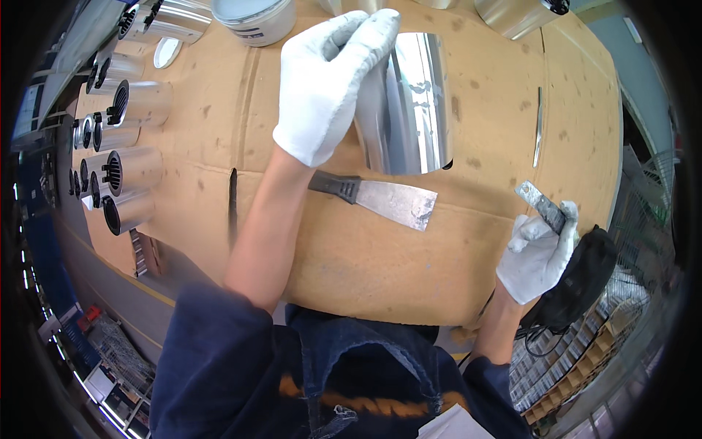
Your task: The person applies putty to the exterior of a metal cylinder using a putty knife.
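My left hand, in a white glove, grips a shiny metal cylinder by its upper left side. Grey patches show on the cylinder's polished wall, and a bit of black peeks out at its lower right. In my right hand, also gloved in white, is a narrow flat metal strip smeared with dark grey, pointing up and to the left. Between my hands a putty knife lies flat on the cardboard, its dark handle partly behind my left wrist and its blade tip stained.
Cardboard with dark spots covers the table. Several metal cylinders with black end fittings stand along the left. A white tub and another cylinder are at the far side. A thin metal strip lies right; a black bag hangs at the edge.
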{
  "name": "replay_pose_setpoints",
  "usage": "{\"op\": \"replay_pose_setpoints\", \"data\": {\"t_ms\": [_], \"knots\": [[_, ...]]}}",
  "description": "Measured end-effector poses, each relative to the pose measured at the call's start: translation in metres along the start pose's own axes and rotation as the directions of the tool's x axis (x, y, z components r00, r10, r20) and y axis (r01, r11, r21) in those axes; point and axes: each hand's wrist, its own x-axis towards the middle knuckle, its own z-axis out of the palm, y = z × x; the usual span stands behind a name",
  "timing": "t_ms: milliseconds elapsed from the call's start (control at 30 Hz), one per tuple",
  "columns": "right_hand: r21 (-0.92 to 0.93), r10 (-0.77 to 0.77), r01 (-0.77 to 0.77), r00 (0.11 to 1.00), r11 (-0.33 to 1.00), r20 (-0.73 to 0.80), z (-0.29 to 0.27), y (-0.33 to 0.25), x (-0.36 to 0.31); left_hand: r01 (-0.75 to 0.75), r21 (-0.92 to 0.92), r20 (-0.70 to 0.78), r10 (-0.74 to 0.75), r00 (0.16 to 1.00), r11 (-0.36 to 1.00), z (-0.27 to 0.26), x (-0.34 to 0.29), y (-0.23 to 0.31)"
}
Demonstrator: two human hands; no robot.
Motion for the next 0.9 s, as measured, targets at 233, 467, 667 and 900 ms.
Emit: {"op": "replay_pose_setpoints", "data": {"t_ms": [233,467,667,900], "knots": [[-0.002,0.0,0.0,1.0,1.0,0.011,0.004,0.001,0.002,0.029,0.08,0.031,-0.032,0.999,0.996,0.002,0.003,0.008],[0.014,-0.005,0.005,1.0,1.0,0.027,0.008,0.005,0.005,0.027,0.086,0.1,-0.035,0.994,0.996,-0.006,0.002,-0.002],[0.012,0.002,-0.002,1.0,1.0,0.011,0.012,0.005,0.006,-0.057,-0.163,0.129,0.078,0.989,0.985,-0.011,0.005,-0.015],[0.037,-0.061,0.06,0.998,0.997,0.021,0.008,0.005,0.01,0.045,-0.059,0.345,-0.022,0.938,0.997,-0.013,0.002,-0.002]]}}
